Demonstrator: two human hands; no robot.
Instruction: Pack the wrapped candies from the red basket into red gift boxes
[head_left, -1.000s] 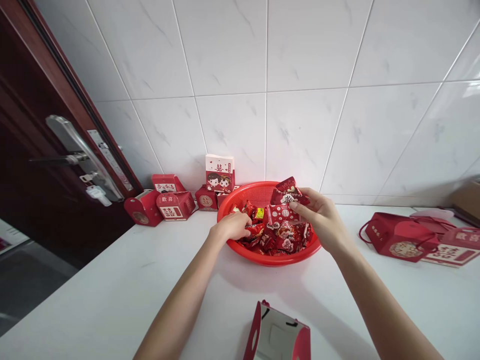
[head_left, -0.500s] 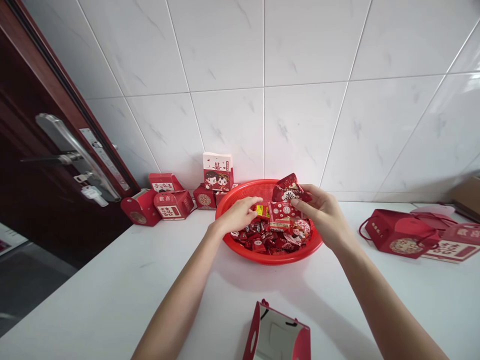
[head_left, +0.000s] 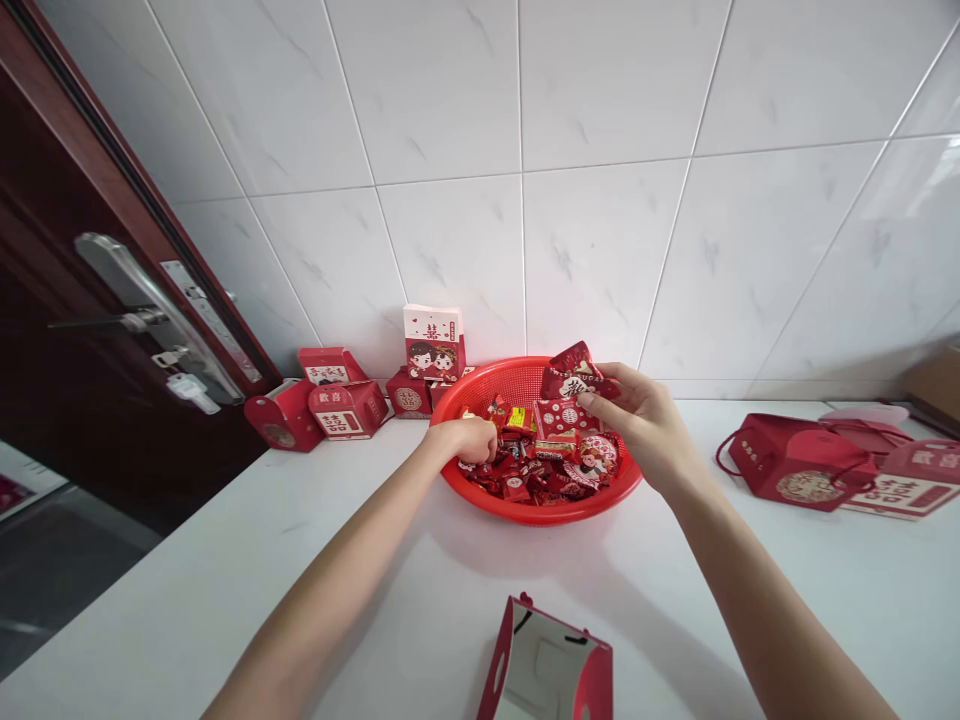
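A red plastic basket (head_left: 541,514) holds many wrapped candies (head_left: 517,488), mostly red. My left hand (head_left: 471,438) reaches over its left rim, fingers curled down among the candies; what they hold, if anything, is hidden. Above the basket's right side, my right hand (head_left: 637,415) is closed on red candy packets (head_left: 574,372), pinched between thumb and fingers. At least two packets show there, one above the other. Nearer me stands an open red gift box (head_left: 551,665) with a pale inside, cut off by the bottom of the view.
Small red gift boxes (head_left: 349,410) stand at the left by the tiled wall (head_left: 600,260). A box with two cartoon figures (head_left: 435,345) rests on others behind the basket. More red boxes (head_left: 802,465) lie right. A dark door (head_left: 112,400) borders the left side.
My left hand has moved left and down into the candies, and its fingers have curled in. A yellow-labelled candy is now more exposed. The right hand keeps its packets almost in place.
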